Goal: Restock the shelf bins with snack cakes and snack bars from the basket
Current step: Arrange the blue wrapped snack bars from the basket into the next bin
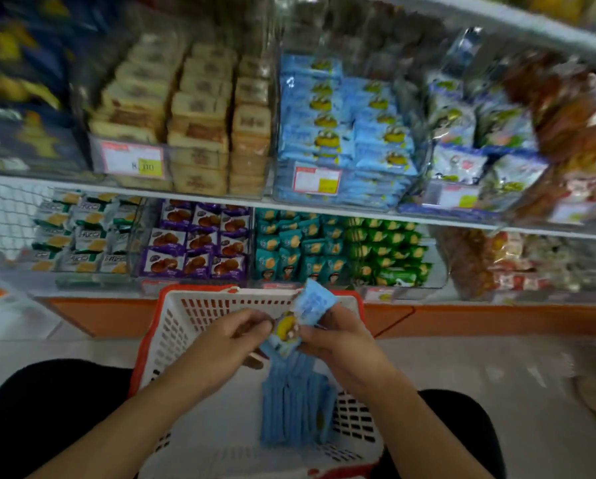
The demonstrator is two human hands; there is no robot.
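A white basket with a red rim [182,326] stands on the floor between my knees. Several light-blue snack packs [295,409] stand on edge inside it. Above the basket both hands hold a small bunch of the same blue packs [312,302]. My left hand [227,344] pinches the bunch from the left, and my right hand [338,340] grips it from the right. On the upper shelf a clear bin [345,133] is stacked with matching blue packs.
Left of the blue bin is a clear bin of tan snack cakes [193,112]. The lower shelf holds bins of green-white [82,233], purple [200,240], teal [296,247] and green [386,250] packs. An orange shelf base [462,319] runs behind the basket.
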